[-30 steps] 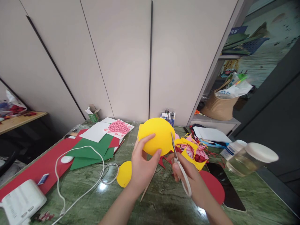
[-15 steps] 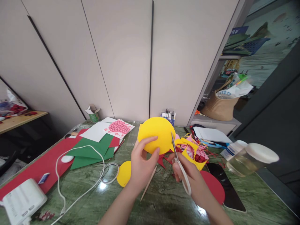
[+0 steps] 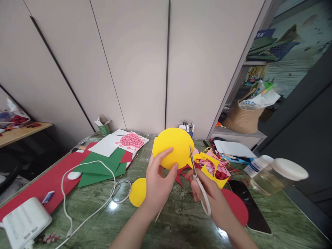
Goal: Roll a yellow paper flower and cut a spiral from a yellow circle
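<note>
My left hand (image 3: 161, 180) pinches a large, roughly round piece of yellow paper (image 3: 173, 145) by its lower edge, holding it up above the table. White-handled scissors (image 3: 201, 195) are gripped in my right hand (image 3: 207, 188), their blades pointing up at the right rim of the yellow paper. Below my left wrist lies a smaller yellow paper circle (image 3: 137, 193), partly covered by the arm. A thin wooden stick (image 3: 158, 215) shows beside the same wrist, mostly hidden. Behind my right hand sits a heap of yellow, pink and red paper scraps (image 3: 214, 167).
A red paper circle (image 3: 236, 206) overlaps a dark tablet-like device (image 3: 252, 207) at right, near a lidded jar (image 3: 278, 176). Left are green sheets (image 3: 103, 167), red paper (image 3: 41, 185), a white cable (image 3: 90, 221) and a white power adapter (image 3: 27, 221). A cabinet wall (image 3: 129, 69) rises behind.
The yellow paper has risen and turned slightly. My left hand has shifted a little to the right, covering more of the stick. The scissors have hardly moved.
</note>
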`<state>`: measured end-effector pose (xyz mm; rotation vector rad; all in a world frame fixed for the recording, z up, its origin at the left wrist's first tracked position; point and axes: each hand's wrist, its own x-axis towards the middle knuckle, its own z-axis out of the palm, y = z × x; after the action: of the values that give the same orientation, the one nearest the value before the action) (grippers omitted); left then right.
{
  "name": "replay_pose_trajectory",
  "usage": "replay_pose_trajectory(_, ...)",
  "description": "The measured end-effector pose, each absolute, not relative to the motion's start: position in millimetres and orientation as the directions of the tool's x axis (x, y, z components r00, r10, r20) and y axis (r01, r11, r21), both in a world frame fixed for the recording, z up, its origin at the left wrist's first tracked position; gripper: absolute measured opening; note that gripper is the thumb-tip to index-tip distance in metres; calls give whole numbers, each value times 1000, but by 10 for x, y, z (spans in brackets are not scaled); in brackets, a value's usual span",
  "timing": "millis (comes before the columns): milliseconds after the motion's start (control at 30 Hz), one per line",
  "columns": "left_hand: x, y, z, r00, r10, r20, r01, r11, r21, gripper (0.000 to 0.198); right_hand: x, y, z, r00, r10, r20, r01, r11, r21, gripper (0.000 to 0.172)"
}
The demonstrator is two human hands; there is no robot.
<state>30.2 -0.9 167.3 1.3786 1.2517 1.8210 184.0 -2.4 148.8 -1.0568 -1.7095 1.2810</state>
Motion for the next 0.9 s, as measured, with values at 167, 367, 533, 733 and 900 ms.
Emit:
replay_pose_trajectory(167,275,-16,1662,-278,860,429,129,-409,903,35,1854,-22,1477,-379,919,106,162,179,-970,28)
replay_pose_trajectory(367,264,-6,1664,-272,855,441,151,-414,897,36,1862,-32,1500,-385,915,118,170,196,-966,26)
replay_pose_trajectory(533,266,-16,1679,-273,858,434,119,-418,901,35,1856,-20,1486,-380,920,94,197,181,-964,27)
replay_pose_trajectory(733,268,4,1679,-301,844,443,106,-432,896,28,1859,-13,1474,-377,922,91,218,184,-959,28)
replay_pose_trajectory(900,283,4,1689,-335,840,427,94,-421,902,26,1861,-21,1486,-375,923,85,226,180,-957,28)
